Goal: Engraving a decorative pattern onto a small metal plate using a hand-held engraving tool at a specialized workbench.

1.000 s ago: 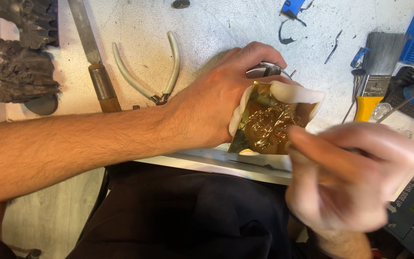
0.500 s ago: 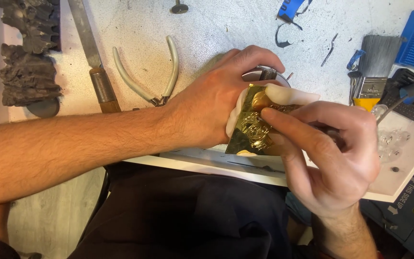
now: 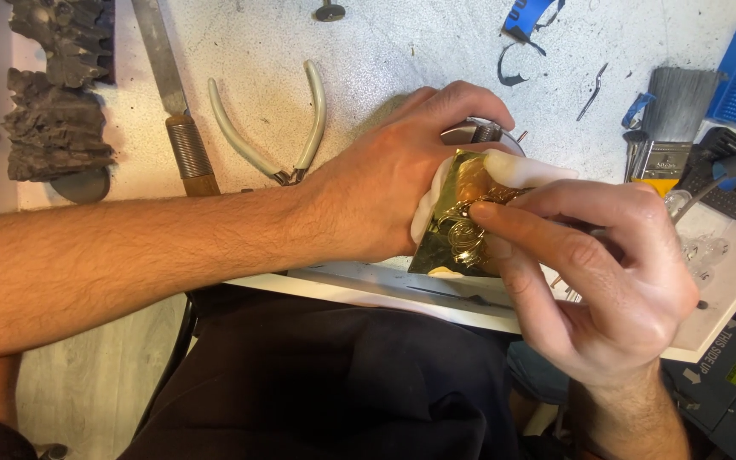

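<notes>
Currently, item one: gold piece (image 3: 463, 223), a shiny sheet with a raised ornament, backed by white putty (image 3: 528, 169). It sits at the bench edge (image 3: 359, 281), between your two hands.

Item two: left hand (image 3: 385, 192). It comes in from the left, fingers curled closed over the piece's far side and the round metal base (image 3: 480, 133) under it, thumb along the near-left edge. It grips the putty and piece.

Item three: right hand (image 3: 606, 281). It comes from the lower right, fingers pinched nearly shut. The forefinger tip (image 3: 480, 213) presses on the ornament. Whether a slim tool sits in the pinch, you cannot tell.

Relation: the piece lies up and left of your right fingers, touching them; its long axis runs from near-left to far-right. Both hands touch it.

Nearby, untouched: pliers (image 3: 278, 128), file (image 3: 172, 102), brush (image 3: 670, 119).
</notes>
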